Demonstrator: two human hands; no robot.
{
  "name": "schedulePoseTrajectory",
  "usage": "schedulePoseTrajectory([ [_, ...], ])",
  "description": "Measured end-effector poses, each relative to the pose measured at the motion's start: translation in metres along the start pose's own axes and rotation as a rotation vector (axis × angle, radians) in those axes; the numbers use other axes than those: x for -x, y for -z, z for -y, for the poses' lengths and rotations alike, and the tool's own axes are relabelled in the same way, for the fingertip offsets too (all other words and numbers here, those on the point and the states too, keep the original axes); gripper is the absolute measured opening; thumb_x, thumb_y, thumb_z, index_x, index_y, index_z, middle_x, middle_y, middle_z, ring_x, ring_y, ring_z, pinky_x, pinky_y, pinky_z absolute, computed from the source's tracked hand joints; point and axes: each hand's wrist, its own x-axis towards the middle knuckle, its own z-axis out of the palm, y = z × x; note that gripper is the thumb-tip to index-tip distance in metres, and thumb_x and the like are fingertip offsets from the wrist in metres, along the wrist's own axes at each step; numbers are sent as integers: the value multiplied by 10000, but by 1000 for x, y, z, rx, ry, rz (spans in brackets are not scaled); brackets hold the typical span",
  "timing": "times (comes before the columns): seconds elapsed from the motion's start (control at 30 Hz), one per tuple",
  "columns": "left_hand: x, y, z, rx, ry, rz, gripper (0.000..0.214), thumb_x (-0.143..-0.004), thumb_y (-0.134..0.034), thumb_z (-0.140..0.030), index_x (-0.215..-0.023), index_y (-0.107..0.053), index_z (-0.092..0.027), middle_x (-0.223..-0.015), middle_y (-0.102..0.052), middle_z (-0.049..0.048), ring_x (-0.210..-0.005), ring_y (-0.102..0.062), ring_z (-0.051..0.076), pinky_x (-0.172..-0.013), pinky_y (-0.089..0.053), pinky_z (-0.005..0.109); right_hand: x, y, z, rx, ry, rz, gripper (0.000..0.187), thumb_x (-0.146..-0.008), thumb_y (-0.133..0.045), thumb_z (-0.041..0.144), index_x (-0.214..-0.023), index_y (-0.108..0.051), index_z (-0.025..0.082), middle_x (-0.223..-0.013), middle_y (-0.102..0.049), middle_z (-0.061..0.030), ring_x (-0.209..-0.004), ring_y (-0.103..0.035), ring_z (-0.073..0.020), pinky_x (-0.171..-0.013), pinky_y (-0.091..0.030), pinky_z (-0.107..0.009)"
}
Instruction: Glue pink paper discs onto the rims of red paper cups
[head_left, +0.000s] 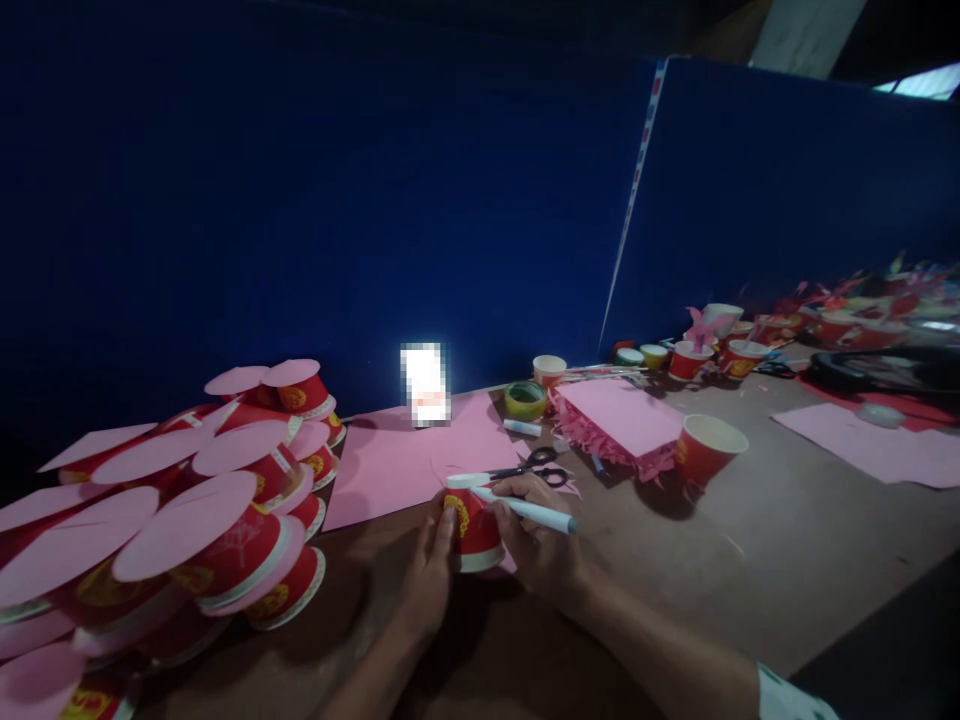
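Two hands: seen from the head view, both are at the near middle of the table point(787, 560), close together.
Left hand point(429, 575): its fingers curl round the left side of a cup and hold it tight.
Right hand point(538, 550): it grips a white pen point(536, 513) that points to the right. Its fingers also touch the right side of the cup.
Red cup point(472, 530): it sits on the table between the two hands, wide white rim down, at the near edge of a pink sheet point(397, 460).
Scissors point(538, 465): they lie flat just behind the right hand.
Cup pile point(187, 510): on the left, many red cups with pink paper circles on them are heaped up.
Pink stack point(619, 418): far and to the right, it has a frilly edge. Another cup point(705, 450) stands just right of it, mouth up.
Tape roll point(525, 400): just left of the pink stack, by the blue wall point(300, 200).
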Motion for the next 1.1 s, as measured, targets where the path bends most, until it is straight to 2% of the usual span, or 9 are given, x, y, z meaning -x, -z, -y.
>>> schedulePoseTrajectory([
  [0.07, 2, 0, -6, 20, 58, 16, 426, -826, -457, -372, -1192, -573, -187, -1373, -489, 82, -1328, -347, 255, -1089, -285, 394, 0, 0, 0, 3, -3, -12, 65, -841, -521, 169, -856, -579, 195, -779, -645, -33, -731, -606, -171, -685, -480, -293],
  [0.23, 5, -1, -16, 88, 50, -3, 391, -817, -471, -372, -1142, -600, -199, -1320, -546, 82, -1304, -388, 254, -1071, -318, 393, 1, -1, -3, 4, -4, -11, 73, -839, -516, 162, -858, -576, 199, -774, -636, -28, -726, -601, -168, -683, -475, -296],
  [0.47, 8, -1, -25, 32, 96, 28, 396, -856, -405, -336, -1174, -574, -170, -1388, -472, 84, -1331, -343, 228, -1083, -297, 351, 1, 0, 1, 10, -13, 46, 78, -841, -497, 172, -833, -573, 191, -754, -626, -32, -698, -587, -160, -652, -469, -282],
  [0.73, 7, -3, -21, -31, 81, 40, 451, -888, -335, -361, -1263, -508, -181, -1410, -446, 54, -1334, -335, 198, -1080, -298, 329, 1, -1, -1, 58, -31, -26, 88, -841, -493, 198, -784, -560, 197, -717, -612, -16, -674, -583, -158, -640, -467, -280],
  [0.93, 7, -1, -21, -91, 126, 6, 436, -865, -387, -327, -1250, -528, -179, -1395, -464, 68, -1344, -315, 230, -1094, -270, 381, -1, -1, 2, 49, -33, -35, 103, -847, -489, 200, -797, -578, 195, -728, -628, -22, -679, -596, -161, -640, -479, -279],
  [1.1, 6, 0, -15, -5, 64, 39, 412, -837, -440, -366, -1182, -578, -188, -1385, -478, 68, -1344, -317, 246, -1097, -272, 382, -3, 1, 4, 13, -44, 3, 89, -850, -500, 197, -816, -583, 201, -746, -649, -33, -709, -608, -173, -672, -488, -298],
])
